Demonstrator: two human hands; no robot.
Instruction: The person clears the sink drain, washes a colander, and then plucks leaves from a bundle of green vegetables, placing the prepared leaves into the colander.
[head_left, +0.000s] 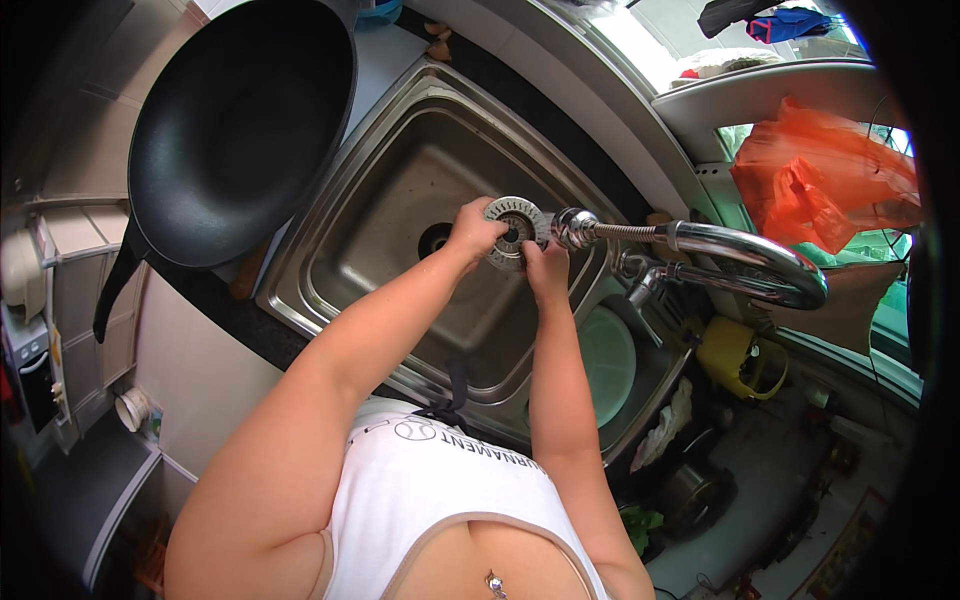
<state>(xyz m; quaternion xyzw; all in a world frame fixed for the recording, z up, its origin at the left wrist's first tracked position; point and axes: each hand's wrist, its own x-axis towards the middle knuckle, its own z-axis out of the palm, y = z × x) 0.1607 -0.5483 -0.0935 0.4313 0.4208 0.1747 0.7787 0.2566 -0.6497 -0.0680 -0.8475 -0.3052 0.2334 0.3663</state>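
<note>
A round metal sink strainer basket (516, 214) is held between my two hands over the stainless steel sink basin (442, 169). My left hand (478, 232) grips its left side, with the thumb on the strainer's face. On the other side my right hand (547, 266) holds the lower right edge. The chrome faucet head (574, 227) is just right of the strainer, close above my right hand. The dark drain hole (435, 238) shows partly behind my left wrist. Whether water runs from the faucet is hard to tell.
A large black wok (244, 127) stands left of the basin, its handle pointing toward the lower left. The faucet's curved spout (780, 266) arches on the right. Beside the basin a smaller sink holds a pale green bowl (606, 364). Farther right are a yellow holder (727, 356) and an orange plastic bag (817, 180).
</note>
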